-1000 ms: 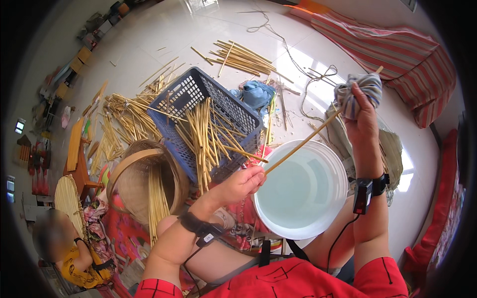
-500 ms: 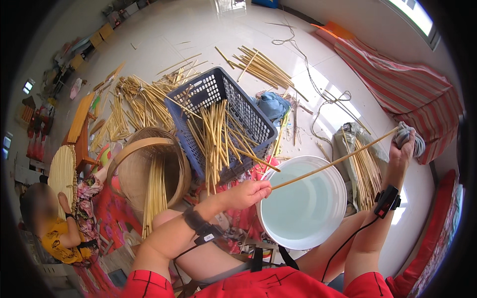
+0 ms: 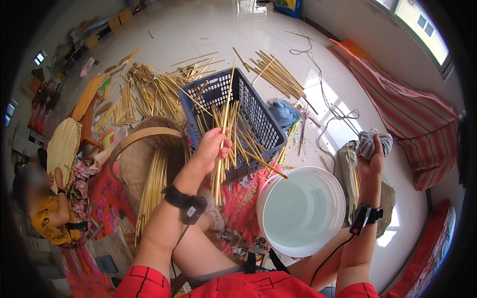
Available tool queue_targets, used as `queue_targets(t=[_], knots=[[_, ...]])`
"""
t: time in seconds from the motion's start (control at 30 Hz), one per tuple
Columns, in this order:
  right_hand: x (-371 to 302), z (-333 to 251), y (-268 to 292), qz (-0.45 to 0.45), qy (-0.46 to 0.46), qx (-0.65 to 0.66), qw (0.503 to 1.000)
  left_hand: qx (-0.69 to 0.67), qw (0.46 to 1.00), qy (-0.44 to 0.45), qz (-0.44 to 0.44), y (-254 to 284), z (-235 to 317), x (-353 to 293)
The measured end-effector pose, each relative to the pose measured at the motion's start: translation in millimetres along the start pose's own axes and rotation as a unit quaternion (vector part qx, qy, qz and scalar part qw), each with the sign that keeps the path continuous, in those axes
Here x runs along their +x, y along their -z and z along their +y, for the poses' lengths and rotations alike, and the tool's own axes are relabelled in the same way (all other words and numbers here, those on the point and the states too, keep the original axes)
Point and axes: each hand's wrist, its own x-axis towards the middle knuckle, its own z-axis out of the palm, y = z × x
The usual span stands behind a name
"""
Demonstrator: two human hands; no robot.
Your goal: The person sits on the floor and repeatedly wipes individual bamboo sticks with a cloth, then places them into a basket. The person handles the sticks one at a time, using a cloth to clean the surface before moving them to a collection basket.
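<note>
I see my left hand (image 3: 212, 148) pinching one bamboo strip (image 3: 224, 116) upright over the blue crate (image 3: 258, 116), my right hand (image 3: 371, 160) clenching a grey rag (image 3: 373, 141). Judging by the loose strips still heaped on the floor (image 3: 198, 35), I reckon most remain unhandled.

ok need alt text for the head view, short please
A seated person's left hand holds a pale stick upright over a dark blue basket of sticks, while the right hand grips a grey rag. A white bucket of water sits between the knees.
</note>
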Motion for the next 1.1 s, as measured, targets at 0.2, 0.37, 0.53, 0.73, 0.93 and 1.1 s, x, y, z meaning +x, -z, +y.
queue_targets(t=[0.2, 0.37, 0.53, 0.73, 0.93, 1.1], knots=[[-6.4, 0.2, -6.4, -0.023, -0.014, -0.016, 1.000, -0.044, 0.990, 0.115, 0.071, 29.4, -18.7, 25.2], [-6.3, -1.6, -5.7, -0.025, -0.001, -0.016, 1.000, -0.043, 0.990, 0.109, 0.078, 40.2, -38.6, 43.2], [-11.0, -2.0, -9.0, -0.018, -0.007, -0.022, 1.000, 0.052, 0.992, 0.078, 0.084, 32.4, -36.7, 44.1], [-14.9, 0.0, -10.8, -0.029, -0.020, -0.034, 0.999, 0.001, 0.988, 0.013, 0.155, 24.5, -46.3, 50.9], [-12.7, 3.4, -7.4, -0.027, -0.030, -0.027, 0.999, 0.061, 0.995, -0.012, 0.083, 27.2, -45.7, 51.0], [-11.0, 4.3, -5.5, -0.042, -0.041, -0.030, 0.998, 0.151, 0.976, -0.048, 0.152, 20.7, -37.6, 44.0]])
